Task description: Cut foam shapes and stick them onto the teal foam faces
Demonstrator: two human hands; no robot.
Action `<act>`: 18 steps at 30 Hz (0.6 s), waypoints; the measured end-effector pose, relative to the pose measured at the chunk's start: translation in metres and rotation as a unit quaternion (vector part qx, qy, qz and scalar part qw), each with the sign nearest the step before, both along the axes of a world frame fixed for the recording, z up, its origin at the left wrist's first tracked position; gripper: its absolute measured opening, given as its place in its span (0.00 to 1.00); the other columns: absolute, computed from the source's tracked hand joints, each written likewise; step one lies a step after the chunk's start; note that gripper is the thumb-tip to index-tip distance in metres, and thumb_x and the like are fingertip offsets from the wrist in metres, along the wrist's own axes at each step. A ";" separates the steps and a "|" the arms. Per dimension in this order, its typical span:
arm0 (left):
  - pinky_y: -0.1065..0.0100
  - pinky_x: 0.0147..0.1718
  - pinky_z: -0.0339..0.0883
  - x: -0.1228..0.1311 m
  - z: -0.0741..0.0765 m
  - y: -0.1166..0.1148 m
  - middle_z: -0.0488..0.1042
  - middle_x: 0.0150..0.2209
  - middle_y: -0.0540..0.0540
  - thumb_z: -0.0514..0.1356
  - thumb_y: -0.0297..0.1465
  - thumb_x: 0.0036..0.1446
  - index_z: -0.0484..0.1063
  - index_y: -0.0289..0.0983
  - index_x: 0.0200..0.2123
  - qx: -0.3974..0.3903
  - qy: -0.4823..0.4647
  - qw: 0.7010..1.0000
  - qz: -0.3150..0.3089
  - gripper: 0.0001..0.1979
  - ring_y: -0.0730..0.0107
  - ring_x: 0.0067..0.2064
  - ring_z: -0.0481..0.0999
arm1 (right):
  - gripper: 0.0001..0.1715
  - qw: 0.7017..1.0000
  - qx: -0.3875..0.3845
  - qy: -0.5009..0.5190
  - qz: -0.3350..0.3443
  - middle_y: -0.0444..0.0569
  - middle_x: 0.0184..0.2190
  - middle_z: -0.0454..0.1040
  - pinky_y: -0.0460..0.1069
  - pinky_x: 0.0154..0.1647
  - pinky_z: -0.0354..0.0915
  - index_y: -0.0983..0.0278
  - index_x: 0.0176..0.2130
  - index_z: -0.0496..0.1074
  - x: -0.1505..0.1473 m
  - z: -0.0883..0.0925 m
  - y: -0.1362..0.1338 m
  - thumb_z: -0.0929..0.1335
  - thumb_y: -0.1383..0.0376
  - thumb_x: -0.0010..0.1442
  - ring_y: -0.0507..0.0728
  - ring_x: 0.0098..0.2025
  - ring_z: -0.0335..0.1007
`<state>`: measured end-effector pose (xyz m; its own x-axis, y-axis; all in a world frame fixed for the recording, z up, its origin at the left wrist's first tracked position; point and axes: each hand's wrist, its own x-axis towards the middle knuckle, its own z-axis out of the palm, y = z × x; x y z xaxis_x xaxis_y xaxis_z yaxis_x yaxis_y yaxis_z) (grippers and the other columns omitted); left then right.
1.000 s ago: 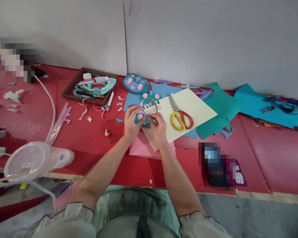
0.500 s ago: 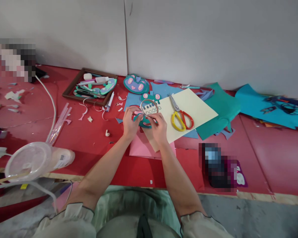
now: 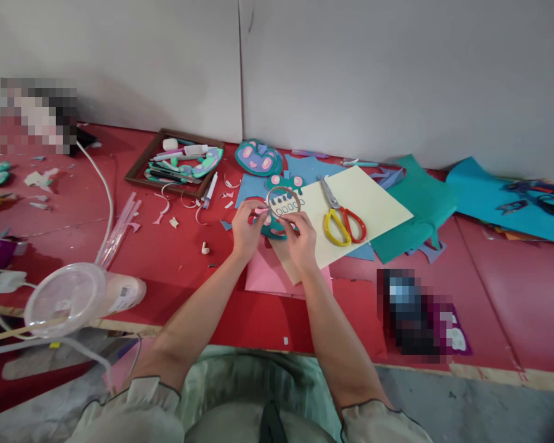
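My left hand (image 3: 248,232) pinches a small pink piece (image 3: 261,211) between thumb and fingertips. Close beside it on the right, my right hand (image 3: 301,240) has its fingers together at the lower edge of a thin brown ring (image 3: 284,188). A teal piece with pink spots (image 3: 273,227) lies between and below the hands. Behind them is another teal piece with pink spots (image 3: 284,182). Cream paper (image 3: 373,203) extends to the right, bearing scissors (image 3: 336,209) with yellow and red handles. Pink sheets (image 3: 268,274) lie under my wrists.
A brown tray (image 3: 141,161) of pens and cutouts stands at the back left, beside a teal and purple shape (image 3: 258,158). Clear sticks (image 3: 120,231) and a lidded plastic cup (image 3: 124,294) are at left. Green sheet (image 3: 425,209) and blue sheet (image 3: 475,191) lie right.
The whole view has shifted slightly, so things appear further right. My left fingers have drawn a little apart from my right ones, and the pink piece shows more clearly.
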<state>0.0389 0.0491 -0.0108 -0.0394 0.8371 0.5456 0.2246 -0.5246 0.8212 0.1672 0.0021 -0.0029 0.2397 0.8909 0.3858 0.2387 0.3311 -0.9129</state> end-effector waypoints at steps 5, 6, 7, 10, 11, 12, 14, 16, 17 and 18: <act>0.72 0.36 0.69 -0.001 -0.001 0.003 0.74 0.34 0.48 0.61 0.33 0.58 0.70 0.39 0.33 -0.018 -0.035 0.999 -0.024 0.04 0.74 0.36 0.74 | 0.09 1.000 0.003 -0.007 -0.008 0.48 0.35 0.68 0.49 0.30 0.78 0.60 0.34 0.73 0.000 0.002 0.000 0.66 0.59 0.63 0.54 0.37 0.71; 0.72 0.36 0.69 -0.001 -0.001 0.003 0.74 0.34 0.48 0.61 0.33 0.58 0.70 0.39 0.32 -0.022 -0.036 0.999 -0.023 0.04 0.73 0.36 0.74 | 0.10 1.000 0.000 -0.008 -0.009 0.48 0.35 0.67 0.49 0.31 0.78 0.60 0.34 0.73 0.000 0.002 0.000 0.66 0.58 0.63 0.54 0.38 0.71; 0.71 0.36 0.69 0.000 0.000 0.003 0.74 0.34 0.48 0.61 0.33 0.58 0.70 0.39 0.32 -0.026 -0.035 0.999 -0.021 0.04 0.73 0.36 0.74 | 0.11 1.000 -0.003 -0.007 -0.010 0.48 0.35 0.67 0.49 0.31 0.78 0.60 0.34 0.73 0.000 0.001 0.000 0.65 0.58 0.63 0.54 0.38 0.71; 0.71 0.38 0.70 0.001 0.001 0.000 0.75 0.35 0.48 0.61 0.33 0.57 0.70 0.39 0.32 -0.037 -0.034 0.999 -0.020 0.04 0.73 0.37 0.74 | 0.12 1.000 -0.010 -0.003 -0.013 0.48 0.36 0.66 0.49 0.31 0.78 0.60 0.35 0.73 0.001 0.000 0.000 0.65 0.57 0.63 0.54 0.37 0.71; 0.70 0.38 0.70 0.001 0.002 -0.001 0.75 0.34 0.48 0.61 0.32 0.57 0.70 0.39 0.32 -0.042 -0.034 0.998 -0.023 0.03 0.73 0.36 0.74 | 0.12 1.000 -0.013 -0.005 -0.015 0.48 0.37 0.66 0.49 0.31 0.78 0.60 0.36 0.72 0.001 0.000 -0.001 0.64 0.57 0.64 0.54 0.37 0.71; 0.70 0.38 0.70 0.002 0.002 -0.002 0.75 0.34 0.48 0.61 0.32 0.58 0.70 0.39 0.32 -0.047 -0.035 0.998 -0.025 0.03 0.73 0.36 0.75 | 0.12 1.000 -0.017 -0.008 -0.018 0.49 0.37 0.67 0.49 0.30 0.78 0.60 0.37 0.72 0.002 0.000 -0.001 0.64 0.57 0.64 0.54 0.37 0.71; 0.70 0.38 0.70 0.003 0.002 -0.003 0.76 0.34 0.49 0.61 0.32 0.57 0.71 0.39 0.32 -0.058 -0.039 0.997 -0.027 0.03 0.74 0.35 0.75 | 0.11 0.999 -0.022 -0.025 -0.029 0.49 0.37 0.67 0.48 0.30 0.77 0.60 0.37 0.72 0.003 0.000 -0.001 0.65 0.57 0.64 0.54 0.39 0.72; 0.70 0.37 0.71 0.004 0.001 -0.003 0.76 0.33 0.50 0.62 0.32 0.56 0.71 0.39 0.32 -0.069 -0.042 0.996 -0.025 0.03 0.74 0.34 0.75 | 0.10 0.998 -0.017 -0.040 -0.041 0.48 0.37 0.67 0.48 0.31 0.76 0.60 0.37 0.72 0.003 0.002 -0.001 0.66 0.57 0.62 0.55 0.40 0.72; 0.70 0.37 0.71 0.004 0.001 -0.003 0.76 0.33 0.50 0.63 0.32 0.55 0.71 0.39 0.33 -0.072 -0.043 0.996 -0.025 0.04 0.74 0.34 0.75 | 0.10 0.998 -0.012 -0.044 -0.047 0.48 0.36 0.67 0.48 0.31 0.76 0.60 0.36 0.72 0.002 0.003 -0.001 0.67 0.57 0.62 0.55 0.40 0.71; 0.70 0.37 0.71 0.005 0.000 -0.003 0.76 0.34 0.50 0.64 0.32 0.54 0.71 0.39 0.33 -0.073 -0.045 0.996 -0.025 0.05 0.74 0.35 0.76 | 0.10 0.998 -0.007 -0.047 -0.051 0.48 0.36 0.67 0.47 0.31 0.76 0.60 0.36 0.72 0.002 0.005 -0.002 0.67 0.57 0.62 0.55 0.40 0.71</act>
<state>0.0437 0.0465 -0.0104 -0.0382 0.9091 0.4149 0.1233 -0.4078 0.9047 0.1694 0.0006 0.0017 0.2937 0.8693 0.3975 0.3546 0.2871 -0.8899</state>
